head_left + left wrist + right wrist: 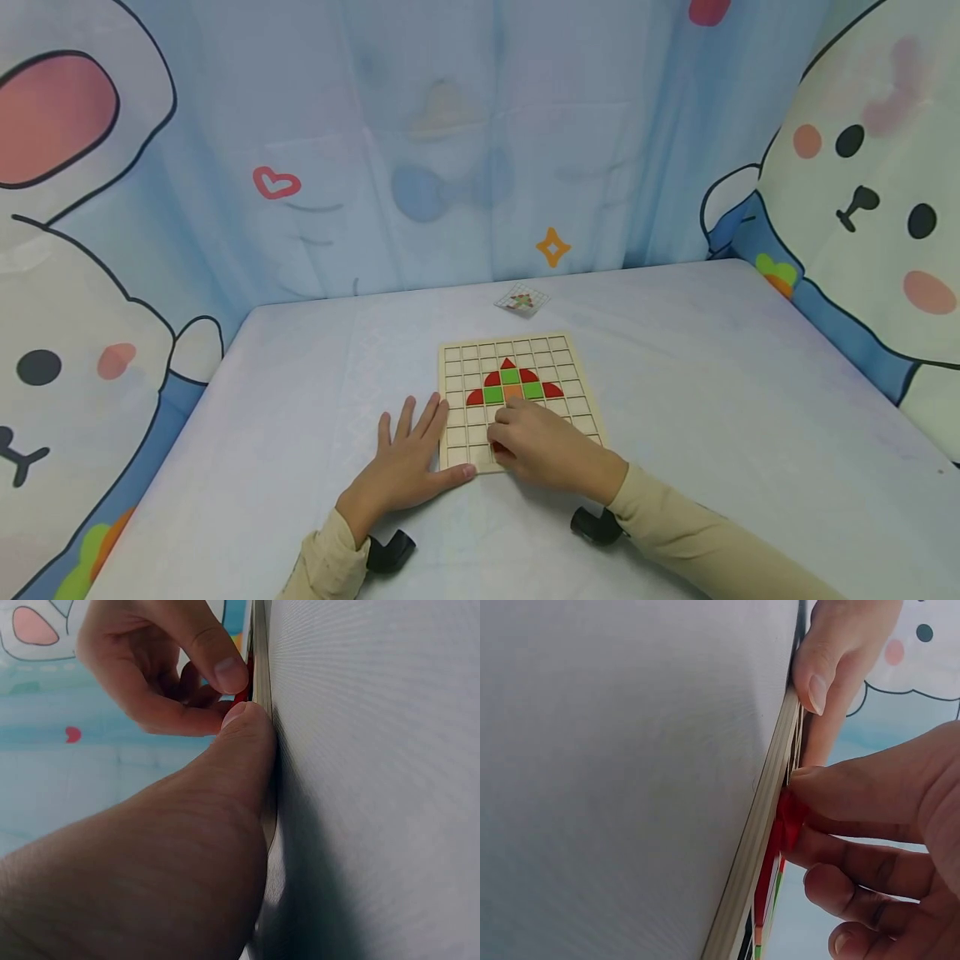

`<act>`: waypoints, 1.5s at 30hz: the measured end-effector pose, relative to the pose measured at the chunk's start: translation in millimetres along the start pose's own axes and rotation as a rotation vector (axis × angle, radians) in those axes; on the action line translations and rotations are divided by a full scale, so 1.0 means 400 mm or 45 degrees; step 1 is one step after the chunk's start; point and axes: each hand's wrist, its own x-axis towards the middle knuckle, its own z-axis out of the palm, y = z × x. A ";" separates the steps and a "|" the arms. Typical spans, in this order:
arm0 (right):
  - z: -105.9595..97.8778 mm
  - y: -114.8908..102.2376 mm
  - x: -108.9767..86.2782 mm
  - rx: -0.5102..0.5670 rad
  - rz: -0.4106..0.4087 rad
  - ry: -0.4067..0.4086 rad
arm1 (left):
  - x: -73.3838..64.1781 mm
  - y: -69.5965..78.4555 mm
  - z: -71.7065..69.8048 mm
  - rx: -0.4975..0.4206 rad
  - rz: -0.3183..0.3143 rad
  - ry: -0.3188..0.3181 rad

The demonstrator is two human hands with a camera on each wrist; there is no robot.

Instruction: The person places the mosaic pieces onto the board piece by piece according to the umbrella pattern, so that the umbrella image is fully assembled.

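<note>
A wooden grid board (pixel 456 433) lies on the table, bearing red triangular and quarter-round tiles, green square tiles (pixel 509 377) and an orange tile (pixel 513 392) partly behind my right hand. My left hand (pixel 408 467) rests at the board's left side with fingers spread, its thumb on the front left corner. Over the lower middle of the grid, my right hand (pixel 551 446) pinches a small red tile (pixel 792 817) between thumb and index finger, down at the board's surface. The fingers hide most of that tile's shape.
Behind the board lies a small card (pixel 522 300) with a printed coloured pattern. Black wrist-worn devices (pixel 391 552) sit under both wrists. A white cloth covers the table (pixel 337 358), and a blue printed curtain (pixel 442 167) hangs behind it.
</note>
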 end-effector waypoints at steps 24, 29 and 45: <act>0.011 0.003 -0.005 0.055 0.066 0.017 | -0.003 0.004 -0.005 -0.014 0.005 -0.010; 0.008 0.002 -0.005 0.074 0.087 0.024 | -0.003 0.006 -0.005 -0.005 0.002 -0.012; 0.013 0.008 -0.008 0.104 0.099 -0.011 | -0.002 0.004 -0.004 -0.013 -0.004 -0.023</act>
